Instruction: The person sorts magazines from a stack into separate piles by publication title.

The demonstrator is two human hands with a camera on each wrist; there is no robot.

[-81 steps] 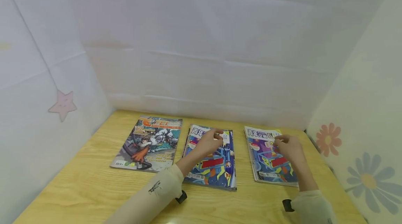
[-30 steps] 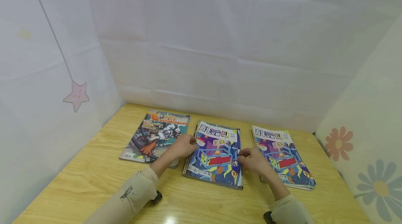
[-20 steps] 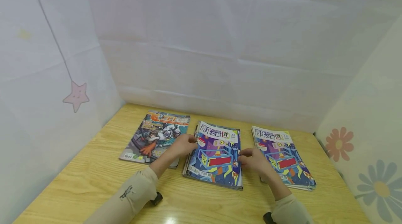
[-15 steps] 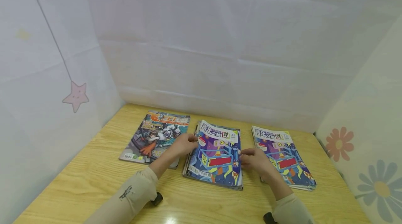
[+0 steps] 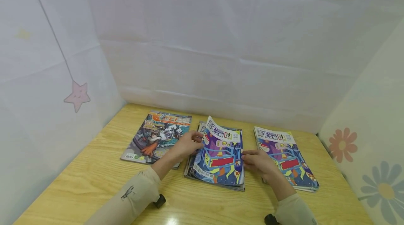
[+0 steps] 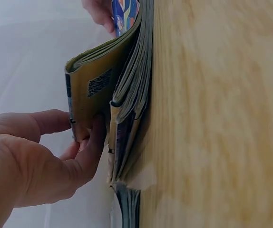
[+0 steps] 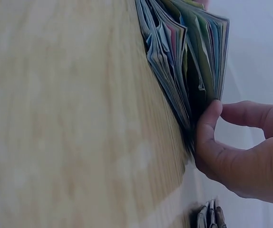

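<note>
My left hand (image 5: 187, 144) pinches the spine edge of the top magazine (image 5: 221, 151) on the middle stack (image 5: 217, 183), thumb beneath, lifting that side off the pile. My right hand (image 5: 257, 160) curls at the stack's opposite edge, thumb pressed against the pages; whether it truly grips them, I can't quite tell.

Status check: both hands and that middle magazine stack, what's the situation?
Left hand pinches top magazine, its left edge raised. Right hand grips middle stack's right edge. Flanking magazines apart, nothing in the way.
</note>
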